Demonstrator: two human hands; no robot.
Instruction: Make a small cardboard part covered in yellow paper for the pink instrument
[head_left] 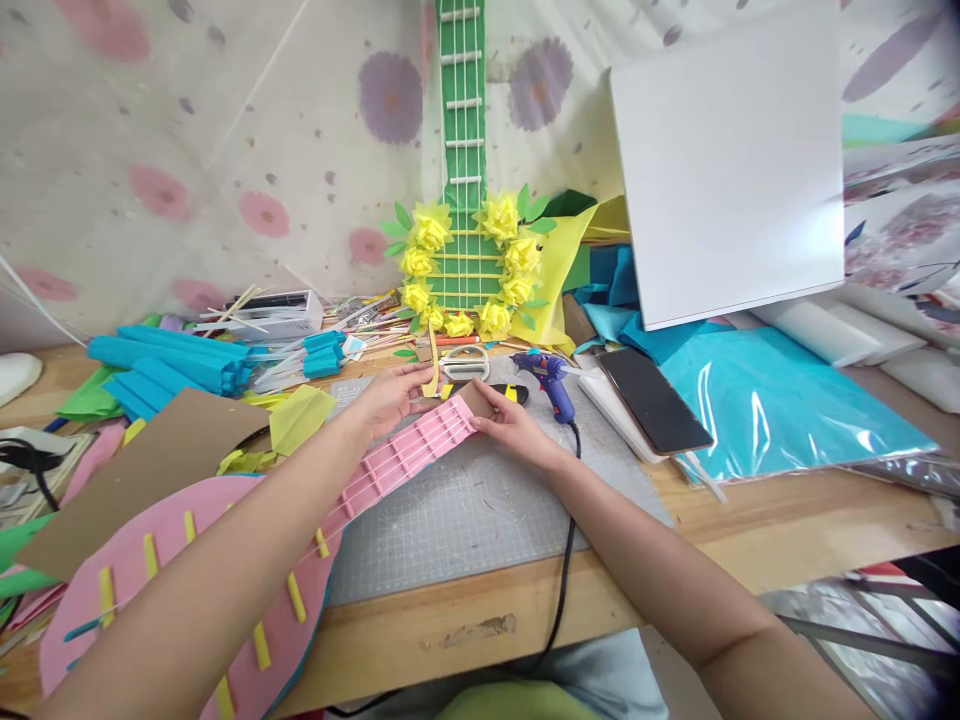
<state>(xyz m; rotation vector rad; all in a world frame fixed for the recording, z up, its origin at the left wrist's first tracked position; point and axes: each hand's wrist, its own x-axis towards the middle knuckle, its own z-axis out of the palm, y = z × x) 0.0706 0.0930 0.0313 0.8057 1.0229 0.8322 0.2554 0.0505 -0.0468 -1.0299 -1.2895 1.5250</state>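
A pink paper guitar point(247, 560) with yellow strips on its body lies aslant, its strung neck point(397, 465) reaching over the grey cutting mat point(495, 510). At the neck's far end is bare brown cardboard point(477, 398), pinched between the thumb and fingers of my right hand point(517, 425). My left hand point(394, 400) is closed on a thin yellow strip point(433, 360), held upright just left of that cardboard end. My left forearm covers part of the guitar's body. Behind the hands lie scissors point(465, 362) and a black-and-yellow cutter point(516, 393), partly hidden.
A blue glue gun point(551, 382) stands right of my right hand, its cord running to the table edge. Nearby are a phone point(655, 398) and blue wrapped paper point(787, 410). A green guitar with yellow flowers point(466, 240) leans behind. Cardboard point(142, 465) and blue crepe rolls point(176, 360) lie left.
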